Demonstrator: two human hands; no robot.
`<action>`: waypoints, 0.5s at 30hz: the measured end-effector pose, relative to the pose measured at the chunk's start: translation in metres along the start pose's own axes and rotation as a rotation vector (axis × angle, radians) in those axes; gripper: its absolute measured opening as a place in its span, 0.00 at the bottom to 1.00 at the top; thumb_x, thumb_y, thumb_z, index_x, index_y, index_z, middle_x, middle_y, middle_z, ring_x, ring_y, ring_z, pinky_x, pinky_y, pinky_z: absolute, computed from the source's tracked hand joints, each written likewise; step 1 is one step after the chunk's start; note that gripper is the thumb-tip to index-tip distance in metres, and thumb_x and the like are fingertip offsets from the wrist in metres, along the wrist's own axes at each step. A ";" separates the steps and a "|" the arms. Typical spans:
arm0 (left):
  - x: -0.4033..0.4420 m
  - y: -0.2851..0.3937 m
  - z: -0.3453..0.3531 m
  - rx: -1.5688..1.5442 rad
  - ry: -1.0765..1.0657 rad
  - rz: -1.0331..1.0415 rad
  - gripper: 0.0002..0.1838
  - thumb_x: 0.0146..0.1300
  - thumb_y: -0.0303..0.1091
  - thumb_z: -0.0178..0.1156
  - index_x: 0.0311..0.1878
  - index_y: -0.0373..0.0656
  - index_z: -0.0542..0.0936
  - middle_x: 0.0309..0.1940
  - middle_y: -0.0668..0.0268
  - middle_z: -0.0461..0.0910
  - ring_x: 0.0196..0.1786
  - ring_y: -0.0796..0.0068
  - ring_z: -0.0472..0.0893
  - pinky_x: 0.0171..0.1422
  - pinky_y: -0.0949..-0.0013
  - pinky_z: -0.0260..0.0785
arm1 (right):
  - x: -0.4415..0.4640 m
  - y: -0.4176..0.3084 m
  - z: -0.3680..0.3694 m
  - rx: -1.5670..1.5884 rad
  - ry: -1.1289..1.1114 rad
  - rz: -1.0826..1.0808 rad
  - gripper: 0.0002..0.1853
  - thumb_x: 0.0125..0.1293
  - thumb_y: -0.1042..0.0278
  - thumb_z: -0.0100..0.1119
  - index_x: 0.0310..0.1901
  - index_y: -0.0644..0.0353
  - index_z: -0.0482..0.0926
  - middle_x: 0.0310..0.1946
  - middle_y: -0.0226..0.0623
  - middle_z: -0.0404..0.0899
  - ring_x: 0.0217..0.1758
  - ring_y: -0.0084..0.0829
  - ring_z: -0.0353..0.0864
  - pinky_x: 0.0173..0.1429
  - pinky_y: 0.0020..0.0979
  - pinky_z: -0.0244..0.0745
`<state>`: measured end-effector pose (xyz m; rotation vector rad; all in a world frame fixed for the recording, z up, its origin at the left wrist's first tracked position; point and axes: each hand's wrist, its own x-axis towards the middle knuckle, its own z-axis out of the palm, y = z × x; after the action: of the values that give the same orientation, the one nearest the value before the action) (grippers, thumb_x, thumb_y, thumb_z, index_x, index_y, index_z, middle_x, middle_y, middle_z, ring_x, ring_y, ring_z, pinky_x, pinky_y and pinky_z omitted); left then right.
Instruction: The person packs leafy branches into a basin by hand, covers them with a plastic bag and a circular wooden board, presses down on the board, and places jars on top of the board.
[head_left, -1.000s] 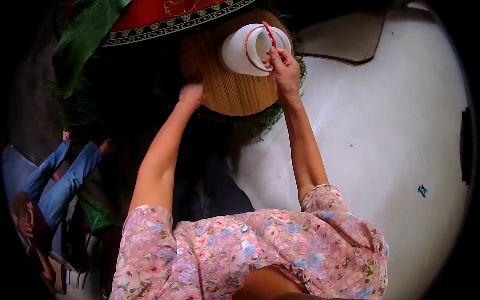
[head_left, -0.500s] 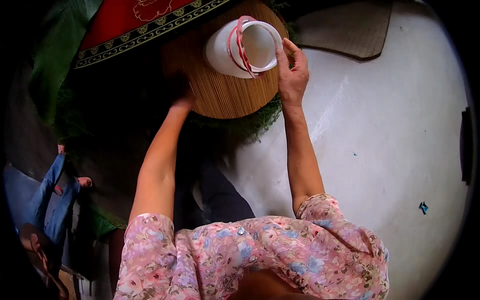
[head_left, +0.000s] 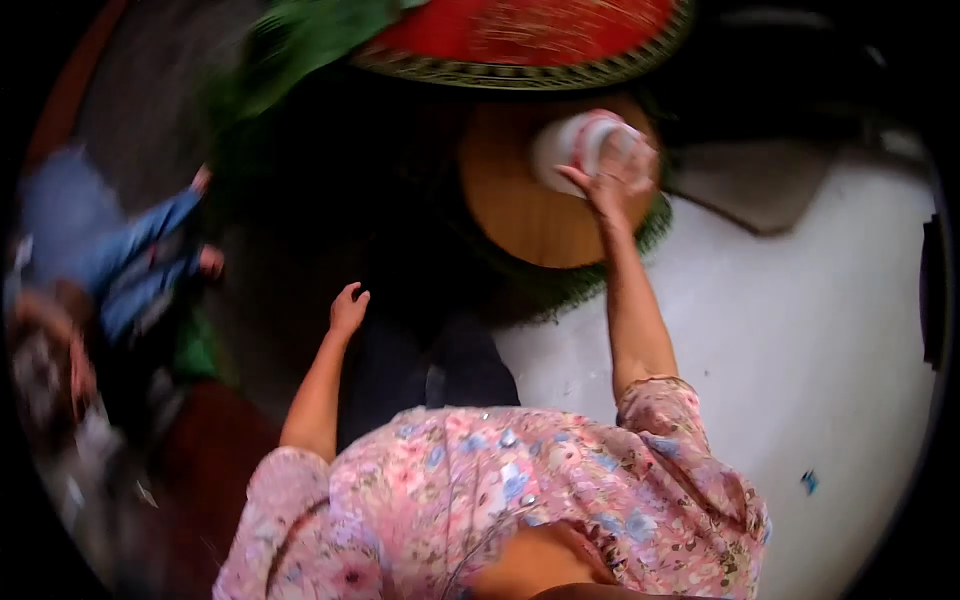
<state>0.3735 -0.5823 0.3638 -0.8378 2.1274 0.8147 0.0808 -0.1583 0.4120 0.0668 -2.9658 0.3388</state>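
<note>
Looking at a white jar (head_left: 556, 160) on the round wooden bench (head_left: 520, 225), toward the right side of the top. Nearer by far: right hand (head_left: 617, 180), across the mouth end, thumb out on the near side. Jar mostly left of and below that grip; long axis, as seen, roughly left-right, base left, mouth right, under the fingers. Can't tell upright vs tilted. Right grip: spread fairly wide, but blurred; can't tell if clamped on the rim or just resting. Red strip (head_left: 580, 150) around the neck, just beside the fingers. Left hand (head_left: 348, 310): well apart, left of and nearer the body than the bench, loosely parted, nothing seen in it. Beyond the bench: red patterned top (head_left: 540, 30). Along its edge: green fringe (head_left: 652, 228).
</note>
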 end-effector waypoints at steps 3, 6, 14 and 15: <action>-0.074 -0.098 -0.015 -0.337 0.138 -0.320 0.21 0.58 0.44 0.61 0.52 0.42 0.79 0.47 0.56 0.81 0.52 0.63 0.80 0.56 0.64 0.70 | 0.005 0.029 0.025 -0.215 0.417 -0.478 0.64 0.39 0.23 0.64 0.71 0.61 0.51 0.74 0.47 0.44 0.76 0.51 0.41 0.75 0.49 0.37; -0.136 -0.132 -0.033 -0.713 0.227 -0.494 0.16 0.60 0.40 0.60 0.48 0.42 0.81 0.36 0.64 0.82 0.36 0.73 0.80 0.40 0.69 0.73 | 0.020 0.034 -0.012 -0.230 -0.047 -0.094 0.64 0.36 0.23 0.65 0.71 0.55 0.52 0.71 0.49 0.49 0.72 0.51 0.50 0.72 0.47 0.47; -0.193 -0.196 0.061 -0.641 0.473 -0.362 0.14 0.59 0.39 0.59 0.43 0.40 0.80 0.37 0.59 0.83 0.40 0.66 0.82 0.45 0.62 0.73 | 0.047 0.022 -0.043 -0.448 -0.400 0.095 0.62 0.35 0.21 0.64 0.70 0.50 0.55 0.67 0.48 0.58 0.65 0.51 0.63 0.66 0.46 0.62; -0.199 -0.192 0.069 -0.577 0.415 -0.358 0.14 0.58 0.40 0.59 0.41 0.41 0.81 0.37 0.58 0.83 0.40 0.64 0.82 0.46 0.62 0.73 | 0.051 0.021 -0.046 -0.446 -0.398 0.077 0.61 0.35 0.20 0.63 0.69 0.50 0.56 0.67 0.47 0.59 0.65 0.51 0.63 0.65 0.47 0.62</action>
<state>0.6522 -0.5833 0.4242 -1.7616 1.9957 1.1515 0.0360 -0.1289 0.4594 -0.0377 -3.3595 -0.3769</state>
